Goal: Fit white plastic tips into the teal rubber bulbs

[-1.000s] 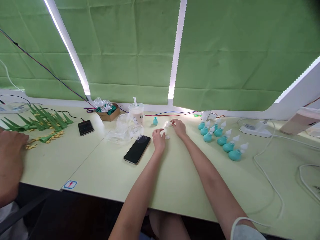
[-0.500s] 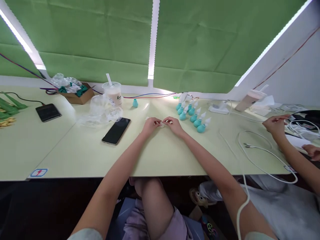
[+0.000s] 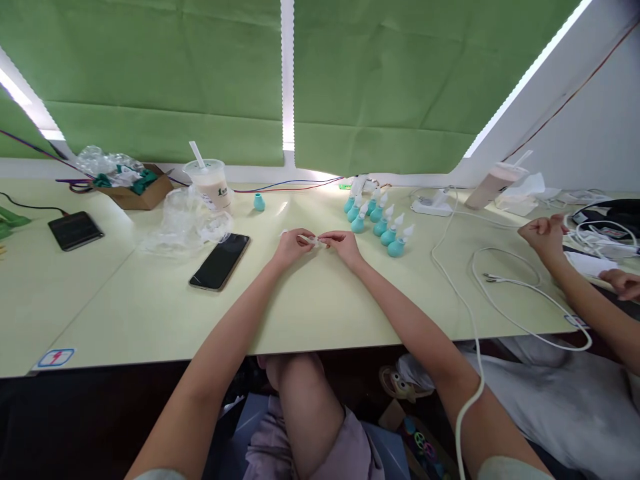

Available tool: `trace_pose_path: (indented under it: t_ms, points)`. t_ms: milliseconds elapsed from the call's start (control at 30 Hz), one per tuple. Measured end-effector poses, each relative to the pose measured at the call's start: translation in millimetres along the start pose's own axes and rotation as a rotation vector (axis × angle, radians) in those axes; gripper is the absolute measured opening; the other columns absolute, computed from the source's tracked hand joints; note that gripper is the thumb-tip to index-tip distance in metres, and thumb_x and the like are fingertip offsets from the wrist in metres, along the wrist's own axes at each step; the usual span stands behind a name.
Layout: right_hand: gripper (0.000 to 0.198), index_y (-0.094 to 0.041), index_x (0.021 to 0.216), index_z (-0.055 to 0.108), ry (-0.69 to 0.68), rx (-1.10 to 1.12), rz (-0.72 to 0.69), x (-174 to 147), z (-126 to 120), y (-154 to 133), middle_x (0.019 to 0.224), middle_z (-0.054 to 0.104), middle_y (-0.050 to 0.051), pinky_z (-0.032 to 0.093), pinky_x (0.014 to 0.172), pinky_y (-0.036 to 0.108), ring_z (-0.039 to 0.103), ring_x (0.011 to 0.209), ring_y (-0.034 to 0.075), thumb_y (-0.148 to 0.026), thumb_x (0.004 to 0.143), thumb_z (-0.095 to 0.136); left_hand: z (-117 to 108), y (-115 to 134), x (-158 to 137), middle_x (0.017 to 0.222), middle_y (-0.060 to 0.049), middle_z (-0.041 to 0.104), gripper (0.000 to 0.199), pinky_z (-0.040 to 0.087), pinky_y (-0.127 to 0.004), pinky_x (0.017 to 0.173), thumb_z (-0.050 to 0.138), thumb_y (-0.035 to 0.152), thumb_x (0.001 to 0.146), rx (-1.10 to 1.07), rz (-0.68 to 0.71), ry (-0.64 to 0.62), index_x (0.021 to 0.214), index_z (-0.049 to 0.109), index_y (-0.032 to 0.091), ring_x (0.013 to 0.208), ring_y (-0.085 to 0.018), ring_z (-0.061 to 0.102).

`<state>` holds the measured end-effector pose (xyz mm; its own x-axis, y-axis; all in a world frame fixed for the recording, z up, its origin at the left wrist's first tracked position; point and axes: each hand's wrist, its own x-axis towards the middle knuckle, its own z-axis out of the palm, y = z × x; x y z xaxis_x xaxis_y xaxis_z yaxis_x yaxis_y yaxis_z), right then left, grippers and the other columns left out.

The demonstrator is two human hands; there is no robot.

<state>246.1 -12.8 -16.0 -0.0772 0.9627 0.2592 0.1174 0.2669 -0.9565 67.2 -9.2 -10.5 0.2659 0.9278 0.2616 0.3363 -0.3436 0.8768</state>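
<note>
My left hand (image 3: 293, 249) and my right hand (image 3: 345, 248) meet above the table, both pinched on a small whitish translucent piece (image 3: 316, 242). Fingertips cover much of it, so its exact kind cannot be made out. Another small white bit (image 3: 284, 233) shows just behind my left hand. Beyond my left hand a teal rubber bulb (image 3: 259, 203) stands upright with no tip on it. To the right of my right hand, several teal bulbs with pointed white nozzles (image 3: 396, 247) stand in two slanting rows.
Left of my hands lie a black phone (image 3: 220, 262) and a crumpled plastic bag (image 3: 183, 223) beside a drink cup (image 3: 210, 187). A cardboard box (image 3: 143, 193) stands farther left. White cables (image 3: 473, 313) cross the table's right side, near another person's hand (image 3: 545, 238).
My view has shifted slightly, so most things sit farther left in the picture. My hands stay together, with a little more of the whitish piece showing. The other person's fingers have curled.
</note>
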Motion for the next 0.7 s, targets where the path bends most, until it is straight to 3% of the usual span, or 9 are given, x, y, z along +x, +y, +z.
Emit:
trace_pose_path:
  t_ms: [167,300,467,700]
  points:
    - [0.015,-0.023,0.071,0.074,0.042,-0.104,-0.095,-2.2,-4.0,-5.7,0.08,0.07,0.002,0.044,0.072,0.028,0.058,0.075,0.015,-0.037,0.068,0.069,-0.9,7.6,-3.4,0.095,-0.004,0.068,0.026,0.051,-0.028,0.068,0.068,0.029,0.064,-0.154,0.031,-0.016,0.085,0.056,0.018,0.073,-0.016,0.067]
    - [0.015,-0.024,0.075,0.075,0.064,-0.176,-0.121,-6.5,-1.4,-10.5,0.09,0.067,0.003,0.042,0.067,0.027,0.058,0.086,0.017,-0.036,0.07,0.068,0.7,10.8,-4.7,0.099,-0.004,0.067,0.027,0.051,-0.029,0.069,0.069,0.031,0.065,-0.171,0.026,-0.024,0.084,0.054,0.019,0.075,-0.017,0.068]
    - [0.016,-0.025,0.08,0.076,0.039,-0.2,-0.134,-10.2,0.1,-12.9,0.093,0.066,0.003,0.039,0.06,0.025,0.058,0.084,0.016,-0.036,0.071,0.068,1.4,10.9,-4.5,0.096,-0.005,0.067,0.03,0.052,-0.029,0.069,0.07,0.034,0.066,-0.204,0.03,-0.027,0.087,0.054,0.018,0.077,-0.018,0.068]
    - [0.018,-0.025,0.08,0.075,0.007,-0.223,-0.118,-7.7,-2.7,-10.0,0.1,0.067,0.003,0.043,0.062,0.026,0.058,0.076,0.014,-0.038,0.067,0.072,1.0,5.8,-2.5,0.1,-0.009,0.07,0.043,0.054,-0.036,0.078,0.072,0.038,0.066,-0.223,0.048,-0.067,0.102,0.063,0.017,0.081,-0.021,0.068]
